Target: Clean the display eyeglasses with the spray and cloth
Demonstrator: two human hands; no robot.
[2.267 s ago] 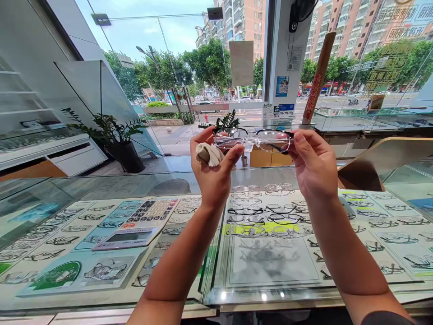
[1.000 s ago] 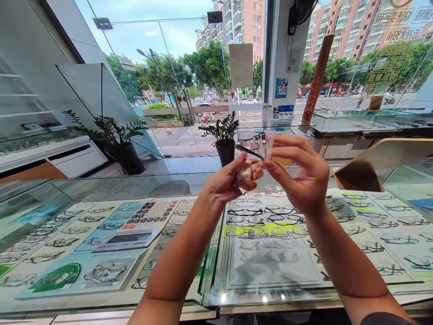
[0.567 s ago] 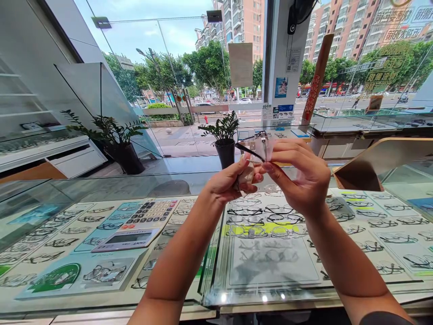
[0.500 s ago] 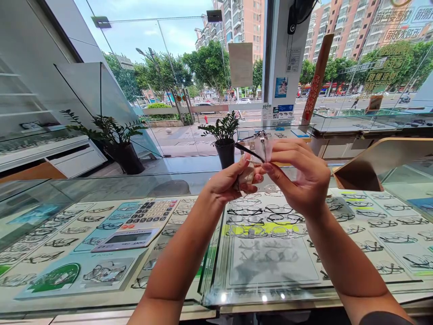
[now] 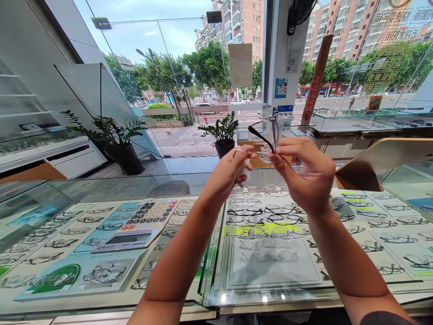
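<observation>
A pair of eyeglasses (image 5: 262, 137) with clear lenses and a dark temple is pinched between the thumb and fingers of my right hand (image 5: 306, 174). They are held up above the glass counter, temple pointing left. Close by on the left, my left hand (image 5: 233, 169) has its fingers curled, near the glasses but apart from the dark temple. What lies inside its fingers is hidden from view.
Below my hands, a glass display counter (image 5: 221, 295) holds rows of eyeglasses. A calculator (image 5: 135, 237) and a bagged pair of glasses (image 5: 108, 271) lie to the left. A potted plant (image 5: 223, 146) stands ahead; a wood-edged board (image 5: 382, 158) leans at right.
My right hand has drawn the glasses slightly up and right, away from my left hand. The pale cloth that showed in my left hand is no longer plainly visible.
</observation>
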